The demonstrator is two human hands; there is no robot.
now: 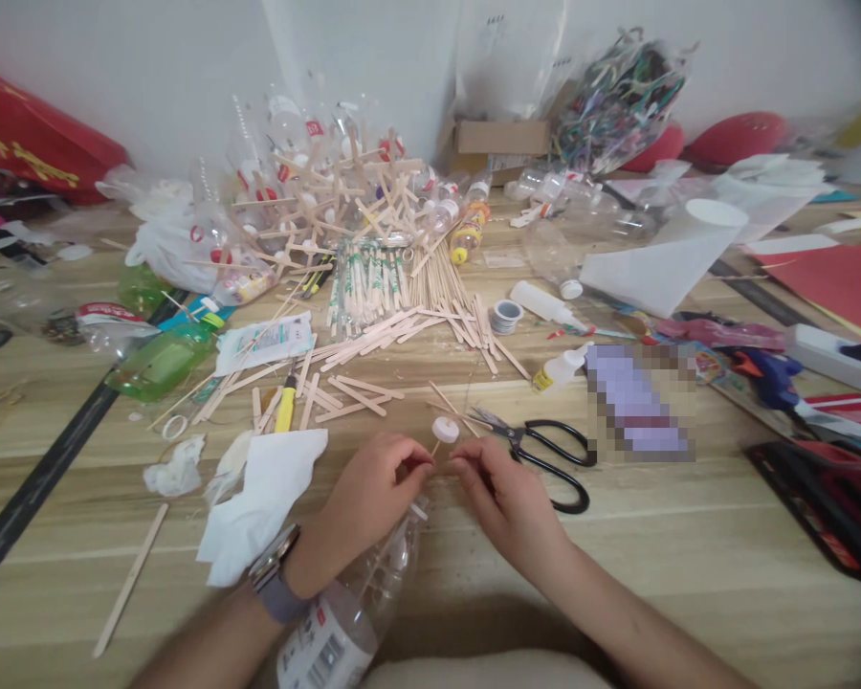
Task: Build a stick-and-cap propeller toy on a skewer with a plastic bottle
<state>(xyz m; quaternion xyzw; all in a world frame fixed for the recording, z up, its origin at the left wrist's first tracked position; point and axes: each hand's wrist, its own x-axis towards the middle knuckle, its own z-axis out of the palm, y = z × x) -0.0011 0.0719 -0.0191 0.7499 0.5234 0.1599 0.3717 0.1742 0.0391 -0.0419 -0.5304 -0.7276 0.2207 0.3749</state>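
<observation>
My left hand is closed in a pinch at the lower end of a short thin wooden stick. A white bottle cap sits on this stick, just above the fingertips. Close beside it, my right hand is also pinched; whatever its fingertips hold is too small to make out. Beneath my left wrist a clear plastic bottle with a white label lies tilted, its neck pointing away from me. Black-handled scissors lie open just beyond my right hand.
Flat wooden sticks spread across the middle, before a pile of plastic bottles. A yellow-handled tool and white tissue lie left. Small glue bottles, a white paper cone and a black-red case are right.
</observation>
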